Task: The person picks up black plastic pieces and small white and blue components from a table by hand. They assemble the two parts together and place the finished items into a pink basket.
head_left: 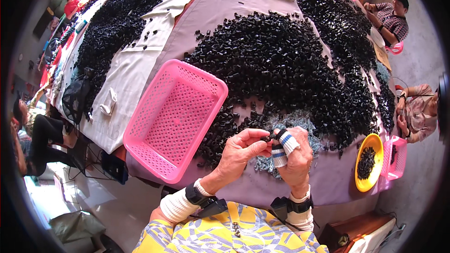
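Part [267, 139], small, blk, sat btwn both hands, nr blue-clear bits [265, 166]. L hand [240, 152] pinched it, thumb to forefinger; R hand [298, 155], w/ striped finger sleeves [287, 141], curled alongside, exact grip unclear. Judged light, stiff, poss. slippery; best gripped by opp. sides.

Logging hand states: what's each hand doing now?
Left hand: closed, pinching a small black piece.
Right hand: closed, with striped finger covers; whether it holds anything can't be told.

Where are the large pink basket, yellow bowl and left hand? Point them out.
Large pink basket [176, 121], head view: bare perforated floor.
Yellow bowl [366, 185], head view: lower inner wall.
Left hand [237, 154], head view: its back.
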`<state>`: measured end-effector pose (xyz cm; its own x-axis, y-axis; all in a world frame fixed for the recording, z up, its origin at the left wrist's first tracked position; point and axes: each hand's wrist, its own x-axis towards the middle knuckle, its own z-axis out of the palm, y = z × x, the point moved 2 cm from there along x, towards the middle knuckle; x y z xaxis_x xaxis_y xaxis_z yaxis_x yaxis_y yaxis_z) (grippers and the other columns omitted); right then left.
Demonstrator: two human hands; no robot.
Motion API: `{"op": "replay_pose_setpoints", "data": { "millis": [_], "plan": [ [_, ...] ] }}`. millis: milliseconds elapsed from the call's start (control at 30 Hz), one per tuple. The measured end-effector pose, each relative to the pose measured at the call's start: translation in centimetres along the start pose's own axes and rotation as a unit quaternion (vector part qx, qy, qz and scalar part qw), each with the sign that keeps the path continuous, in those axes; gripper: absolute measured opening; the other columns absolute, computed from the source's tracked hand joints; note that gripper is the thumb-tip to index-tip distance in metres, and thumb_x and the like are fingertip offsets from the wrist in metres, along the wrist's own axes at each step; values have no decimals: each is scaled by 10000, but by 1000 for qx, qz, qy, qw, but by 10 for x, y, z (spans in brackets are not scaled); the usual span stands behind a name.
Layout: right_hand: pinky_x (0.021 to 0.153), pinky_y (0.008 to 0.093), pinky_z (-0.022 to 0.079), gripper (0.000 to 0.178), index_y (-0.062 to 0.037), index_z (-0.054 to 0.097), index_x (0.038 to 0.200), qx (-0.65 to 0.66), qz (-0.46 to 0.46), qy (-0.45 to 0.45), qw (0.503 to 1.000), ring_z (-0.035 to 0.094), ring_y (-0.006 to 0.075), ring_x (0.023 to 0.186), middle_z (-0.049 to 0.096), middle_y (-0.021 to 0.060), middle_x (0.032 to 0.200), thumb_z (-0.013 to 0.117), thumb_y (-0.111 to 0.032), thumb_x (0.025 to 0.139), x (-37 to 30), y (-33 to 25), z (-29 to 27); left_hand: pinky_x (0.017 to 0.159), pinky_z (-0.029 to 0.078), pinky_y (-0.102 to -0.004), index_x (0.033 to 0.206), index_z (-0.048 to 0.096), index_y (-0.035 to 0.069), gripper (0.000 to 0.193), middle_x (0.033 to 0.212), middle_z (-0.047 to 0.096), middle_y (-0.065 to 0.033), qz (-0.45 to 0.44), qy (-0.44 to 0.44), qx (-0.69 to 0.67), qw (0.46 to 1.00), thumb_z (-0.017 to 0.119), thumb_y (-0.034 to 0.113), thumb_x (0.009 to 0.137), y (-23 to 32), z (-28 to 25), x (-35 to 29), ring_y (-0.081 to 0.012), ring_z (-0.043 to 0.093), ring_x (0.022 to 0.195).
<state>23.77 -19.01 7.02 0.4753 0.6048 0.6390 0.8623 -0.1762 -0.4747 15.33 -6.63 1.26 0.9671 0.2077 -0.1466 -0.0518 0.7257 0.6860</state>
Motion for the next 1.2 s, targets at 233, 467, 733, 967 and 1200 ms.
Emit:
{"op": "replay_pose_setpoints", "data": {
  "millis": [233,467,733,967,1200],
  "plan": [
    [778,458,465,390,38,632,1003,-66,-32,-3,997,603,309,791,609,129,885,714,-19,626,-5,-2,2,840,560,-291,1166,581,-8,247,1039,683,-104,25,37,58,997,617,52,928,0,4,-1,-144,663,932],
    [801,471,465,427,57,616,1044,-19,-30,-22,999,608,317,815,612,140,905,689,13,625,-8,-1,4,846,541,-263,1149,606,-1,244,1036,682,-83,64,34,72,995,632,9,907,-1,4,-2,-122,651,941],
    [815,472,457,424,62,617,1045,-45,-17,-34,998,602,320,834,607,141,903,676,35,626,-9,1,4,818,551,-261,1138,614,-2,229,1027,689,-91,81,28,66,994,623,-3,908,-5,2,0,-132,663,907],
    [805,463,461,390,57,625,1021,-41,-2,-38,998,602,315,813,605,141,872,679,38,635,-10,3,3,830,553,-265,1147,635,-12,258,1035,684,-86,73,50,92,992,641,-20,890,-5,0,3,-140,663,927],
    [818,477,454,413,67,597,1059,-34,1,-63,997,595,336,860,598,170,918,669,30,654,-9,4,6,839,526,-219,1164,647,-5,277,1050,695,-60,70,66,157,983,635,-23,888,-1,2,0,-90,647,923]
  ]
}}
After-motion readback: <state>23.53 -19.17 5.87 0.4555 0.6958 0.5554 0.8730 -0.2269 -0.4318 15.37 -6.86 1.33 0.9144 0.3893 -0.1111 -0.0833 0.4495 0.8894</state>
